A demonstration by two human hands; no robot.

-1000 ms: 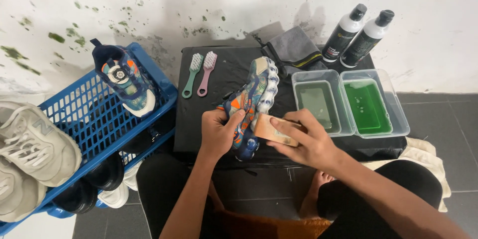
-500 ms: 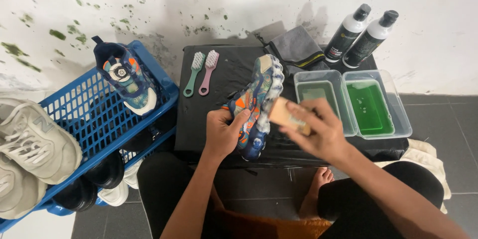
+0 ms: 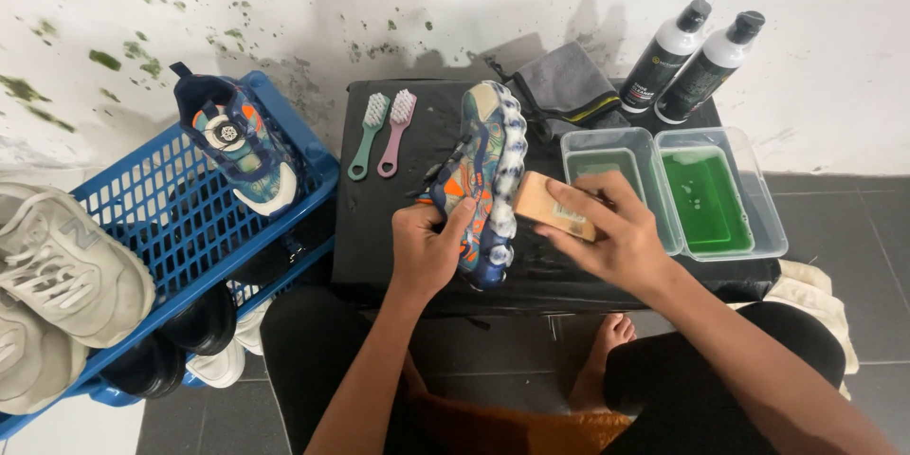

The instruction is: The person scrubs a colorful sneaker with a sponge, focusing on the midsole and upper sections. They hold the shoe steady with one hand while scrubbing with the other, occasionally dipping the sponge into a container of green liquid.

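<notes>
Sneaker [image 3: 485, 185] cleaning is shown from above, at the centre of the frame. The shoe is held on its side on a black bench [image 3: 417, 133], its bubbled sole turned to the right. The left hand [image 3: 427, 248] is clamped around the heel end and upper, steadying it. The right hand [image 3: 611, 232] is closed on a wooden brush [image 3: 550, 209], whose end is pressed against the sole edge.

For this step to be done well, the shoe should be gripped firmly so it cannot roll, and short strokes should be kept along the grooves between the bubbles, with the brush wetted often.

The sneaker is seen to be dark blue with orange and teal patches; its sole is pale and lumpy, glossy as if wet.

Right of the hands, two clear tubs [image 3: 720, 199] of green liquid are set side by side. Two bottles [image 3: 697, 57] with black caps stand at upper right, beside a grey cloth [image 3: 569, 85]. Two small brushes [image 3: 379, 133], green and pink, lie left of the shoe. A blue crate [image 3: 152, 227] at left carries a matching sneaker [image 3: 237, 147], with pale shoes [image 3: 66, 265] at its edge.
</notes>
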